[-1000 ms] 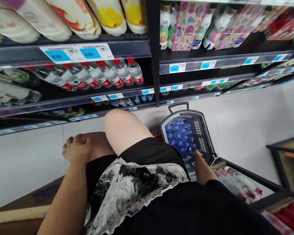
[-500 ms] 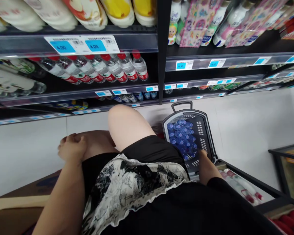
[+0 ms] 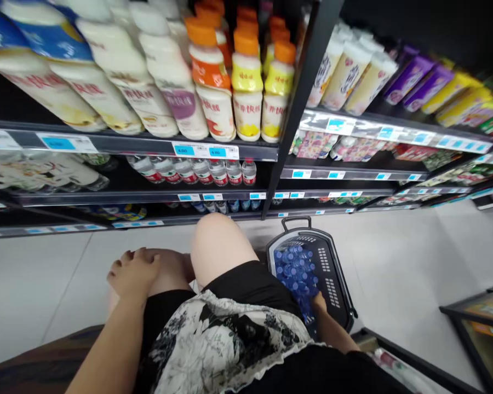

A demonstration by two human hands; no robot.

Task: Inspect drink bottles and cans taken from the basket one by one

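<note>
I am crouched in a shop aisle. My left hand [image 3: 133, 271] rests flat on my left knee, fingers stretched out, holding nothing. My right hand [image 3: 318, 302] reaches down into a dark shopping basket [image 3: 337, 284] on the floor at my right, among several blue-capped bottles [image 3: 293, 268]. Its fingers are mostly hidden among the bottles and behind my thigh, so I cannot tell whether they grip one.
Black shelves stand ahead: white drink bottles with orange and yellow caps [image 3: 246, 82] on top, red-capped water bottles [image 3: 201, 169] below, blue price tags [image 3: 205, 150] along the edges. Grey tiled floor [image 3: 394, 246] stretches right. A low rack [image 3: 476, 312] stands at the right.
The view has tilted up and back, showing a higher shelf. My right hand has sunk deeper among the bottles in the basket. My left hand stays on my knee.
</note>
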